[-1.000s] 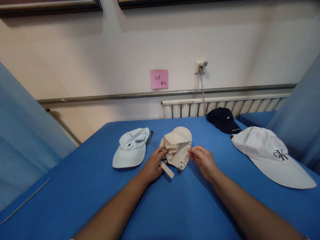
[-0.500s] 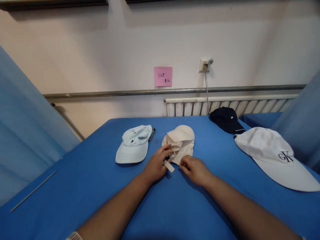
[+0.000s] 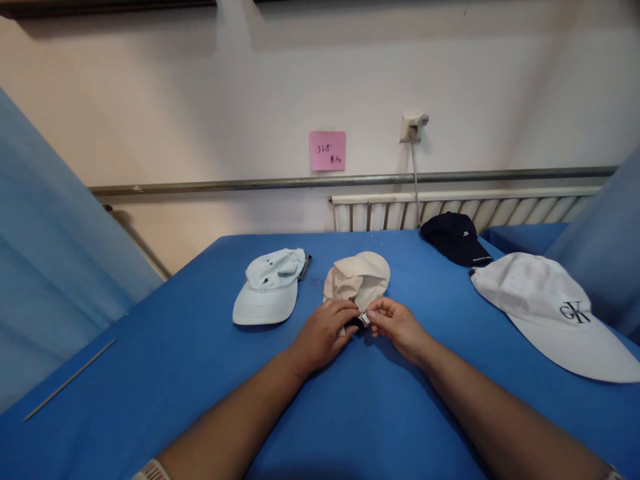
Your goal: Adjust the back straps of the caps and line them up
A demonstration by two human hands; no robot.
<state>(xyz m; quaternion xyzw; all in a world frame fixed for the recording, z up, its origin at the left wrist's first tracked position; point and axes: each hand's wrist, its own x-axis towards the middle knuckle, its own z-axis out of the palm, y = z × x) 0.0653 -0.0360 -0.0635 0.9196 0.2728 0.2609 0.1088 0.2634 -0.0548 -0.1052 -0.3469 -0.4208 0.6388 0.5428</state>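
Observation:
A beige cap [image 3: 357,275] lies on the blue-covered table with its brim pointing away from me and its back edge towards me. My left hand [image 3: 327,331] is closed on the strap side of that back edge, thumb and fingers pinching it. Close beside it, my right hand [image 3: 395,325] pinches the back edge near a small pale buckle or strap end [image 3: 365,319]. A dark patch shows between the hands. The fingers hide part of the strap, so how it runs is unclear.
A pale blue cap [image 3: 267,287] lies to the left. On the right are a navy cap [image 3: 453,237] and a large white cap [image 3: 545,300]. A thin stick [image 3: 70,380] rests near the left edge of the blue table [image 3: 200,320]. A radiator [image 3: 450,207] stands behind.
My left hand has moved right along the cap's back edge, and my right hand has shifted slightly up and right. The loose strap end that hung from the left hand is now between both hands.

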